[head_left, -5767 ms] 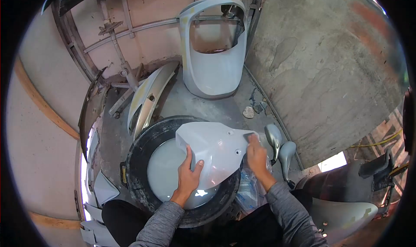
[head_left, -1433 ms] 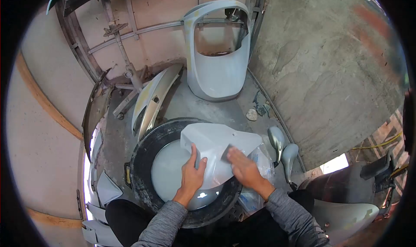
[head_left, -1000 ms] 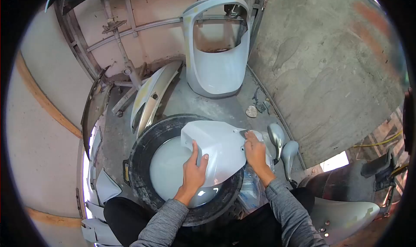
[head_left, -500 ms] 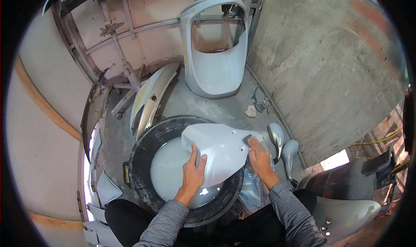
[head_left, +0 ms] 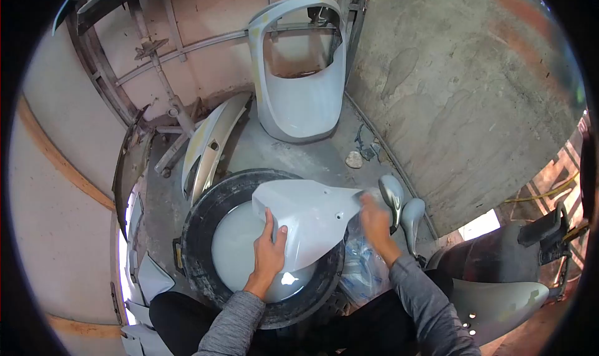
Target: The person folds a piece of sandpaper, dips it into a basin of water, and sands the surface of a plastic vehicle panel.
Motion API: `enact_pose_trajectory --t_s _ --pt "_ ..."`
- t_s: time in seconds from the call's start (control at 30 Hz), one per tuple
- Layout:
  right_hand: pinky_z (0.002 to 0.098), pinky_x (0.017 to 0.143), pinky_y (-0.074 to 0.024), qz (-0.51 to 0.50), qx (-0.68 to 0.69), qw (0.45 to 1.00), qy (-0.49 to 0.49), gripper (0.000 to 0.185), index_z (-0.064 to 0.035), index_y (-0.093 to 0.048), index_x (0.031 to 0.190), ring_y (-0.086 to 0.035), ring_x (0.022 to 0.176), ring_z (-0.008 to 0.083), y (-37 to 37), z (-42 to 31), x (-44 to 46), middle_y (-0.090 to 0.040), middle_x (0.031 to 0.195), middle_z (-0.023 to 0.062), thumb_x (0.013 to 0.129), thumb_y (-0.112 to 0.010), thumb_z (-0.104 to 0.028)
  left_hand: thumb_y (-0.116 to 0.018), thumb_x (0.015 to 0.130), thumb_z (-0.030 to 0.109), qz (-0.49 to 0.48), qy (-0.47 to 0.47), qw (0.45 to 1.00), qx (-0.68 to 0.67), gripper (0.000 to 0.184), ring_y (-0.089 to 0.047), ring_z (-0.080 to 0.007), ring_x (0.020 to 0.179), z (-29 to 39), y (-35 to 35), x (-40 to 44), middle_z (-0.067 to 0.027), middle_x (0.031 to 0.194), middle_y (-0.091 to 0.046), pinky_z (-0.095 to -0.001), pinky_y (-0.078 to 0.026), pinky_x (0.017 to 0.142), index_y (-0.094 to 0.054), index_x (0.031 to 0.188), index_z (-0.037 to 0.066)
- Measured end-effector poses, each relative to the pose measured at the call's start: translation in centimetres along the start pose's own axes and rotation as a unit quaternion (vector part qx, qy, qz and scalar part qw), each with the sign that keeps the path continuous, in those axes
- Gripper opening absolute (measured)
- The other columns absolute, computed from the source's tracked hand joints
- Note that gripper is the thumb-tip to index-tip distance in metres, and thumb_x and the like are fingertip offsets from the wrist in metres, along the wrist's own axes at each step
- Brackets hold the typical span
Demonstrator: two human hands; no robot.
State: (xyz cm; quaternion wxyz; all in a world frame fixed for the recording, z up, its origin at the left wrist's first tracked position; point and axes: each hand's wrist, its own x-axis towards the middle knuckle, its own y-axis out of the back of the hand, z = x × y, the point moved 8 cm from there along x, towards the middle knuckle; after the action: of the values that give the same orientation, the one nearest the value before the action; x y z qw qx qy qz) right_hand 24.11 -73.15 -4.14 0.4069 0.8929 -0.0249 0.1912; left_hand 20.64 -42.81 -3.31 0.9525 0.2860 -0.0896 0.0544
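Observation:
A glossy white panel (head_left: 306,219) with two small holes is held over a black tub (head_left: 199,256) of cloudy water. My left hand (head_left: 268,256) grips the panel's lower left edge, thumb and forefinger showing against it. At the panel's narrow right tip is my right hand (head_left: 375,224), blurred by motion, its fingers pressed on a small dark pad (head_left: 360,195) that is mostly hidden.
Behind the tub stand a tall white frame panel (head_left: 302,106) and a curved side panel (head_left: 212,144). Two mirrors (head_left: 391,194) and a clear plastic bag (head_left: 363,272) are on the right. A dark cylinder (head_left: 486,256) lies beyond my right knee.
The view has shifted slightly, moving most things left in the picture. My right hand was on the panel's middle earlier, then near the two holes, and is now at the right tip.

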Motion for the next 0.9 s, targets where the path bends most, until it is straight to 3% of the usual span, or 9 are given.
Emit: enact_pose_trajectory --t_s 0.1,0.17,0.23,0.3,0.43,0.57,0.7,0.8,0.9 --pt "0.0432 0.109 -0.0495 -0.001 0.008 0.968 -0.252 0.038 0.0024 -0.069 0.122 -0.063 0.126 0.0335 0.3 0.7 -1.2 -0.067 0.130 0.0229 0.086 -0.059 -0.006 -0.057 0.102 0.025 -0.052 0.089 0.993 -0.053 0.068 -0.067 -0.0471 0.110 0.7 0.3 0.3 -0.0377 0.117 -0.066 -0.0433 -0.051 0.095 -0.029 0.159 0.002" --pt "0.0445 0.106 -0.0499 -0.038 -0.007 0.983 0.181 0.038 0.0080 -0.067 0.122 -0.062 0.123 0.0410 -0.6 -9.0 -2.6 -0.063 0.132 0.0290 0.091 -0.051 -0.008 -0.056 0.102 0.025 -0.039 0.051 0.997 -0.053 0.068 -0.067 -0.0475 0.110 0.6 0.2 0.1 -0.0376 0.117 -0.066 -0.0433 -0.051 0.094 -0.028 0.160 0.003" --pt "0.0448 0.108 -0.0485 -0.014 0.012 0.985 0.171 0.037 0.0100 -0.066 0.121 -0.060 0.125 0.0428 -1.1 -6.6 -1.7 -0.061 0.132 0.0308 0.092 -0.050 -0.007 -0.056 0.102 0.025 -0.030 0.049 0.998 -0.038 0.068 -0.067 -0.0479 0.110 -0.1 -0.3 -0.1 -0.0378 0.117 -0.066 -0.0432 -0.051 0.094 -0.028 0.160 0.003" --pt "0.0455 0.113 -0.0450 0.094 0.026 0.988 -0.120 0.035 0.0076 -0.068 0.119 -0.060 0.129 0.0390 0.1 0.4 0.8 -0.064 0.132 0.0275 0.088 -0.056 -0.002 -0.055 0.103 0.026 -0.025 0.049 0.998 -0.026 0.068 -0.067 -0.0482 0.110 0.0 -0.3 -0.6 -0.0380 0.117 -0.065 -0.0431 -0.051 0.094 -0.028 0.160 0.003" --pt "0.0474 0.114 -0.0427 -0.006 0.019 0.991 0.131 0.035 0.0067 -0.067 0.121 -0.059 0.129 0.0407 -1.4 -8.3 -1.9 -0.065 0.130 0.0274 0.090 -0.052 -0.001 -0.055 0.103 0.026 -0.050 0.079 0.994 -0.054 0.067 -0.067 -0.0486 0.109 -0.8 -0.7 -0.4 -0.0382 0.116 -0.066 -0.0429 -0.051 0.094 -0.027 0.160 0.003" --pt "0.0457 0.113 -0.0442 0.108 -0.007 0.991 -0.081 0.034 0.0075 -0.067 0.119 -0.059 0.129 0.0411 -0.4 2.3 1.0 -0.065 0.128 0.0288 0.089 -0.055 -0.003 -0.054 0.104 0.026 -0.071 0.118 0.989 -0.048 0.066 -0.068 -0.0481 0.108 -0.3 -0.8 -0.3 -0.0374 0.117 -0.066 -0.0429 -0.051 0.095 -0.027 0.160 0.004" --pt "0.0455 0.111 -0.0453 0.036 0.008 0.997 0.069 0.033 0.0078 -0.068 0.117 -0.059 0.127 0.0427 -0.8 -4.7 0.1 -0.065 0.127 0.0290 0.092 -0.052 -0.007 -0.055 0.103 0.023 -0.050 0.070 0.995 -0.052 0.068 -0.067 -0.0487 0.108 -0.5 -0.5 0.0 -0.0374 0.118 -0.065 -0.0433 -0.051 0.095 -0.026 0.161 0.004" --pt "0.0455 0.107 -0.0473 0.071 0.050 0.984 -0.154 0.034 0.0052 -0.068 0.120 -0.060 0.126 0.0434 0.2 1.2 1.8 -0.065 0.129 0.0267 0.093 -0.053 -0.009 -0.056 0.102 0.023 -0.047 0.066 0.995 -0.055 0.069 -0.068 -0.0482 0.108 0.2 -0.9 -0.2 -0.0380 0.118 -0.065 -0.0429 -0.052 0.094 -0.025 0.161 0.002" --pt "0.0461 0.107 -0.0476 0.077 0.047 0.993 -0.070 0.034 0.0050 -0.068 0.120 -0.060 0.126 0.0426 -1.8 -2.6 0.6 -0.066 0.129 0.0264 0.093 -0.053 -0.009 -0.056 0.102 0.022 -0.056 0.080 0.994 -0.057 0.069 -0.068 -0.0480 0.109 0.9 -0.2 -0.2 -0.0384 0.118 -0.065 -0.0433 -0.052 0.094 -0.026 0.160 0.001"
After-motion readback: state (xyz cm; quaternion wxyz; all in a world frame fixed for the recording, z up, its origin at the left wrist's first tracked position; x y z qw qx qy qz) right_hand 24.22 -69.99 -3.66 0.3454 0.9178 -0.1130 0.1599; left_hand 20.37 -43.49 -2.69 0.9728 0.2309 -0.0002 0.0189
